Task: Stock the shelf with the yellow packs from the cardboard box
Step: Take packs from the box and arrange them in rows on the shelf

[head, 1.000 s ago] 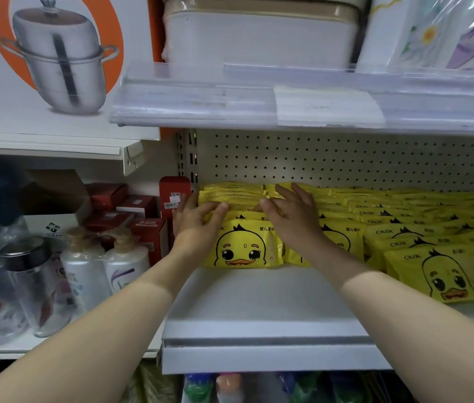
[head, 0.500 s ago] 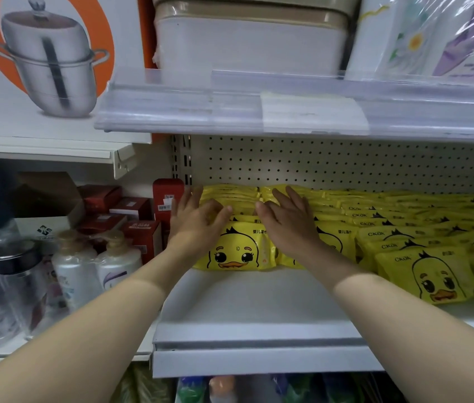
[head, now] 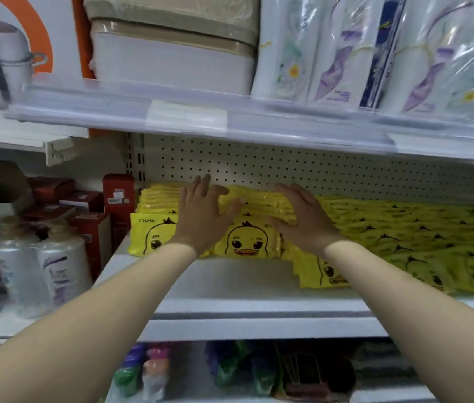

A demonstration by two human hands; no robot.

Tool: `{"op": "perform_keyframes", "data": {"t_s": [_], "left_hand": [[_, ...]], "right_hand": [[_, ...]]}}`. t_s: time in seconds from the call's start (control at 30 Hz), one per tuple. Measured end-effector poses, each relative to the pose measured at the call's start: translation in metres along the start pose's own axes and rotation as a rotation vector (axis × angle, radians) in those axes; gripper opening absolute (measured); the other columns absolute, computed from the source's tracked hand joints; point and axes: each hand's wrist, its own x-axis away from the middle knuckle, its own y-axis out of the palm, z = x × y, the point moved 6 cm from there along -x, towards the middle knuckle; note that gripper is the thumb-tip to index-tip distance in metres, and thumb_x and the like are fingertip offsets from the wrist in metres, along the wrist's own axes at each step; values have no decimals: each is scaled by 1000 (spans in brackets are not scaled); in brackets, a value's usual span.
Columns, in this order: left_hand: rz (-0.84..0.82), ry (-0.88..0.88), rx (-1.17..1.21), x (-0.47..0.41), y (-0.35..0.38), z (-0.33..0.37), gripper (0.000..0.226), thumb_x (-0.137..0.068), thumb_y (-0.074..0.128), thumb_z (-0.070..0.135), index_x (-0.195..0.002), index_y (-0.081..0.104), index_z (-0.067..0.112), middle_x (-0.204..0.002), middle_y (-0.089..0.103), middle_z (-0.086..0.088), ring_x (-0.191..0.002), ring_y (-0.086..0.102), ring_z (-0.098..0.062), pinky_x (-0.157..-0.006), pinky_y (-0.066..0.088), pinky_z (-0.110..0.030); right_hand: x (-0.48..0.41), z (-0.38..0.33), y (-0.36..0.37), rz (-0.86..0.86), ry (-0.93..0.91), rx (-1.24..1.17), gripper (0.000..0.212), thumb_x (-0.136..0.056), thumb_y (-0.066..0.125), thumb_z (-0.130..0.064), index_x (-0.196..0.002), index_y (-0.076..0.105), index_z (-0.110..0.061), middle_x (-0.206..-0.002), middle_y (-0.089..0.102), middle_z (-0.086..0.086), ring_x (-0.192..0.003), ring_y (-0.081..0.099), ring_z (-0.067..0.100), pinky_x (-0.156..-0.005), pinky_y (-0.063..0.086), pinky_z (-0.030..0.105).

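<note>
Yellow duck-print packs (head: 247,242): stacked in rows on the white shelf (head: 230,289), running from centre toward 3 o'clock, with duck faces outward at the front.
Left hand (head: 200,216): fingers spread, palm laid on the pack tops, 11 o'clock of the front duck pack.
Right hand (head: 302,219): fingers spread, flat on the packs, 1 o'clock of it.
Red boxes (head: 90,228), white bottles (head: 61,266): adjoining shelf, 9 o'clock.

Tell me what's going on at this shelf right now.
A person is tidying yellow duck packs on the white shelf. The left hand and right hand are open, fingers spread over the stacks at the shelf's left end, gripping nothing. More packs fill the shelf to the right. The cardboard box is not in view.
</note>
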Motion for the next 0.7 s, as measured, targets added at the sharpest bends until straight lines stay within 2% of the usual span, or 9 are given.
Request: {"op": "perform_keyframes", "data": {"t_s": [0.1,0.17,0.33,0.43,0.57,0.7], "left_hand": [[-41,1,-22,14,27,39,57,-90,50,62,-136,51,29,-163,14,-6,-151,2,-20,-122,1,-44],[-111,15,-71,23,47,65,70,-86,52,67,-144,43,29,-164,11,-3,-151,0,-19,-122,0,-44],[-426,65,-224,31,101,111,120,-67,65,78,-157,2,29,-164,-7,4,-149,-16,-14,-122,-8,-44],[-548,96,-360,31,123,120,137,-60,72,76,-155,-14,29,-163,-17,3,-147,-24,-16,-121,-10,-47],[-624,139,-498,25,137,118,141,-58,76,72,-154,-17,27,-163,-17,1,-147,-23,-17,-120,-10,-47],[-569,189,-561,15,144,115,138,-60,74,71,-155,-13,25,-164,-12,0,-148,-20,-18,-120,-10,-48]], "right_hand": [[11,45,-30,-13,30,145,85,-85,64,-64,-153,13,-51,-167,3,-7,-154,5,22,-122,18,47],[20,72,-47,-68,53,237,92,-81,65,-67,-154,11,-50,-167,1,-5,-154,4,22,-123,15,46],[33,120,-61,-275,28,417,111,-71,68,-75,-156,5,-44,-167,-6,-4,-154,-4,21,-124,5,46],[34,134,-51,-353,6,416,122,-65,72,-76,-156,-2,-44,-167,-10,-5,-153,-10,20,-124,0,48],[38,134,-37,-389,3,397,127,-64,73,-76,-156,-7,-42,-166,-12,-6,-153,-14,20,-123,-5,48],[44,133,-22,-283,27,473,121,-69,66,-79,-158,-1,-33,-167,-6,-3,-153,-12,20,-123,-6,48]]}}
